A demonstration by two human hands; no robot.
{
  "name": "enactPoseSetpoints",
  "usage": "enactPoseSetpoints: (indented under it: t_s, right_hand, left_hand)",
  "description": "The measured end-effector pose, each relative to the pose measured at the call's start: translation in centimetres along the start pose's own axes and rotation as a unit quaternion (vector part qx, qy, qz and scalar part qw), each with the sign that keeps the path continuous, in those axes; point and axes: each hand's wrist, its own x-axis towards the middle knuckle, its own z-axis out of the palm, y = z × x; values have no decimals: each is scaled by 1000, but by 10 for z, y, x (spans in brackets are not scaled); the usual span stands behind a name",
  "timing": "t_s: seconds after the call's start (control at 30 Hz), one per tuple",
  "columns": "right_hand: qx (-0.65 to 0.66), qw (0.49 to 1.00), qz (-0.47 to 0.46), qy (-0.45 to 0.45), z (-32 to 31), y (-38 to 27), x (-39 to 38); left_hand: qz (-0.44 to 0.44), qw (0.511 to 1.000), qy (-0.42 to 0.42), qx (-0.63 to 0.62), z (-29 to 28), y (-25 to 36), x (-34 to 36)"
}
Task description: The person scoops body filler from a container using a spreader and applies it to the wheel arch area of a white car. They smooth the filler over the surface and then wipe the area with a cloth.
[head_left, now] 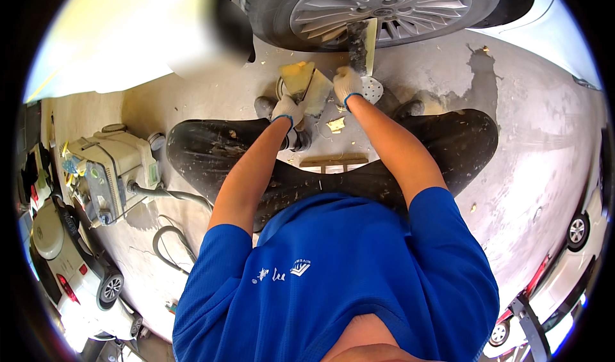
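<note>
Both my hands wear pale knit gloves with blue cuffs, between my spread knees. My left hand is closed at the lower edge of a flat board smeared with yellow putty; a grey-green flat piece adjoins it, with a thin dark edge between. My right hand is closed to the right of these; what its fingers hold is hidden. Just beyond it, a dark flat panel with a pale yellow strip stands before the car wheel. A white perforated sanding disc lies beside my right wrist.
A low wooden stool is beneath me. To my left stand a grey wheeled machine and its dark hose. Yellowish scraps litter the concrete floor. White car bodywork rises at the front left; parked cars line both sides.
</note>
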Motion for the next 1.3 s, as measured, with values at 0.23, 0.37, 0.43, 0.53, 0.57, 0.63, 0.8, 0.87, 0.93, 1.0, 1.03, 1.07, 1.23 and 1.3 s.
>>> enactPoseSetpoints:
  t_s: [0.23,0.37,0.43,0.53,0.57,0.63,0.8,0.87,0.93,1.0,1.03,1.07,1.23,1.3]
  right_hand:
    - [-82,974,-16,212,-73,-45,63]
    - [-71,990,-117,36,-102,-38,85]
    - [-89,977,-191,5,-119,-41,77]
    - [-83,956,-281,-6,-158,-59,53]
    - [-53,955,-292,-7,-174,-67,44]
    - [-59,944,-323,40,-212,-92,21]
    - [269,940,-204,50,-268,-140,-64]
    - [243,930,-249,118,-266,-164,-110]
    - [213,935,-253,128,-262,-172,-143]
    - [212,932,-271,109,-255,-170,-169]
    - [213,930,-281,102,-251,-170,-177]
    - [210,913,-324,131,-235,-161,-180]
    - [138,919,-356,93,-171,-100,-237]
    - [148,944,-295,-14,-170,-87,-255]
  left_hand:
    - [-15,989,145,36,-10,26,-34]
    - [63,973,218,34,-12,35,-42]
    - [91,971,219,19,-15,48,-47]
    - [144,972,183,-23,-22,79,-51]
    - [176,969,170,-34,-22,91,-53]
    - [256,947,185,-57,-17,121,-66]
    - [432,857,90,-267,-22,199,-148]
    - [501,802,176,-272,-21,215,-184]
    - [492,795,207,-287,-30,217,-211]
    - [488,795,209,-295,-42,210,-225]
    - [502,768,232,-322,-48,207,-230]
    - [507,749,266,-334,-55,204,-227]
    - [488,738,313,-345,-109,182,-247]
    - [495,730,333,-335,-127,169,-249]
